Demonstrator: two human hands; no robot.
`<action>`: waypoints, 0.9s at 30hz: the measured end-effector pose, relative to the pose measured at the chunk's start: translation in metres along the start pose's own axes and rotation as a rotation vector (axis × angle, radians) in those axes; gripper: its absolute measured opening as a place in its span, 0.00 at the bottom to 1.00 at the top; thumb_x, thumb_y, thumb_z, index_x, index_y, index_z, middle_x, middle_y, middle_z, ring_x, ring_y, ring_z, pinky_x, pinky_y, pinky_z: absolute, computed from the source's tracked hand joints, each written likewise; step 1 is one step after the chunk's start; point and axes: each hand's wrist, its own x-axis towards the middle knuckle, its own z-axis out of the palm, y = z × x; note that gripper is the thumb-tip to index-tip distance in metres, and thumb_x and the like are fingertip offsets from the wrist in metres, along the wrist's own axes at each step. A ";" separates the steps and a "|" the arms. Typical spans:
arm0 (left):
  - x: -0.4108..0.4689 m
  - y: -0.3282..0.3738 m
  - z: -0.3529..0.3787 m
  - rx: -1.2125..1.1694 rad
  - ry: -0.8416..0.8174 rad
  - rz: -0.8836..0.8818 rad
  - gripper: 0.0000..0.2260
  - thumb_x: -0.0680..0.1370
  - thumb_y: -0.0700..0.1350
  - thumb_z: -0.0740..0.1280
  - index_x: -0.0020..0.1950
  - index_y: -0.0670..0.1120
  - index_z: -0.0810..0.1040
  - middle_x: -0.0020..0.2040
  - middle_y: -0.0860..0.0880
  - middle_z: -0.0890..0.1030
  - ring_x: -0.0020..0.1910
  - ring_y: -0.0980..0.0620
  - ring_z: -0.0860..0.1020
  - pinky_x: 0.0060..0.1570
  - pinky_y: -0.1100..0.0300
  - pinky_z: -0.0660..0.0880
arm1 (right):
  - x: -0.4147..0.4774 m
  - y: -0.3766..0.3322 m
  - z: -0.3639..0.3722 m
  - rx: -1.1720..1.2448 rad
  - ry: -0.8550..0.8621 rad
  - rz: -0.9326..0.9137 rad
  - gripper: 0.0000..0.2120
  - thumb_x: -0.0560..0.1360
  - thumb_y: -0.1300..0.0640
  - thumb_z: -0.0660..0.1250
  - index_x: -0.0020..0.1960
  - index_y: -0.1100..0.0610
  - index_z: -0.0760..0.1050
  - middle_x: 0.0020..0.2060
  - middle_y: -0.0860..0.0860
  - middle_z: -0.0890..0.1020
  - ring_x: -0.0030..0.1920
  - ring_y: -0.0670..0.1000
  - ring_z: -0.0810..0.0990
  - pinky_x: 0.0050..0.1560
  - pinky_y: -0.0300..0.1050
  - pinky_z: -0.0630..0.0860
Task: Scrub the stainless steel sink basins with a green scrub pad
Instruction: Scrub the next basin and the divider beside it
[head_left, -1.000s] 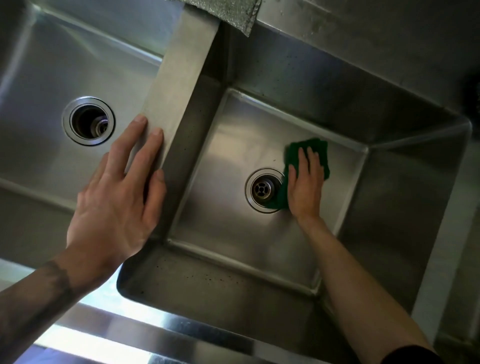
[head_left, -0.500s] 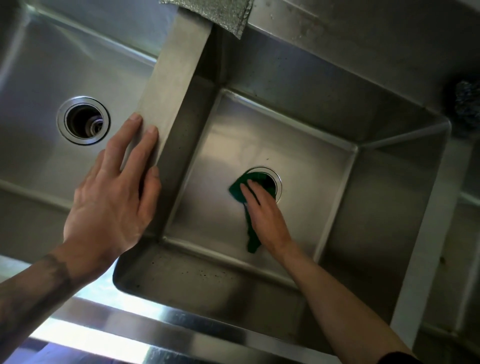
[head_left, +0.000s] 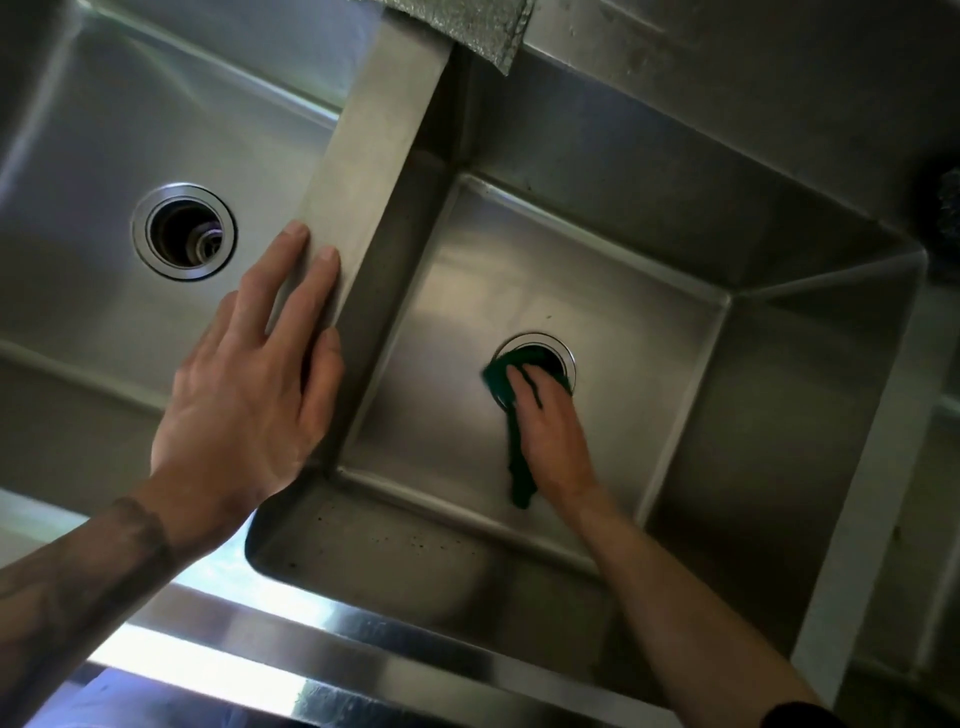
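Note:
Two stainless steel basins lie side by side below me. In the right basin (head_left: 649, 322) my right hand (head_left: 550, 431) presses the green scrub pad (head_left: 517, 457) flat on the floor, its fingers reaching over the drain (head_left: 563, 351). Part of the pad trails back beside my wrist. My left hand (head_left: 249, 384) rests flat, fingers straight, on the steel divider (head_left: 374, 156) between the basins. The left basin (head_left: 104, 130) has an open drain hole (head_left: 183, 231).
A grey cloth (head_left: 467, 26) hangs over the back rim above the divider. A dark scouring ball (head_left: 948, 208) sits on the ledge at the far right. The sink's front rim (head_left: 363, 670) runs along the bottom. Dark specks dot the right basin's near wall.
My right hand slid the pad from the right of the drain leftward and onto the drain, then kept it there. My left hand stayed on the divider.

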 end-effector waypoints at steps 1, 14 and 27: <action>0.000 0.000 0.001 -0.003 -0.016 -0.013 0.24 0.89 0.49 0.55 0.85 0.45 0.62 0.85 0.43 0.61 0.73 0.35 0.74 0.51 0.39 0.82 | 0.001 0.014 -0.005 -0.096 0.002 -0.071 0.30 0.79 0.65 0.70 0.79 0.61 0.66 0.77 0.62 0.69 0.77 0.62 0.68 0.78 0.52 0.58; 0.000 0.000 0.003 -0.030 0.013 0.000 0.24 0.89 0.49 0.56 0.85 0.45 0.63 0.85 0.43 0.61 0.72 0.35 0.75 0.51 0.40 0.82 | 0.004 -0.013 0.015 -0.046 0.166 -0.194 0.27 0.77 0.72 0.68 0.75 0.67 0.70 0.71 0.67 0.74 0.72 0.66 0.73 0.74 0.62 0.71; 0.000 -0.001 0.003 0.005 -0.022 -0.010 0.25 0.89 0.51 0.53 0.86 0.46 0.61 0.86 0.45 0.60 0.76 0.36 0.72 0.49 0.39 0.82 | -0.006 0.002 0.008 0.016 0.183 0.064 0.24 0.83 0.66 0.63 0.79 0.60 0.67 0.79 0.59 0.66 0.79 0.59 0.64 0.80 0.57 0.62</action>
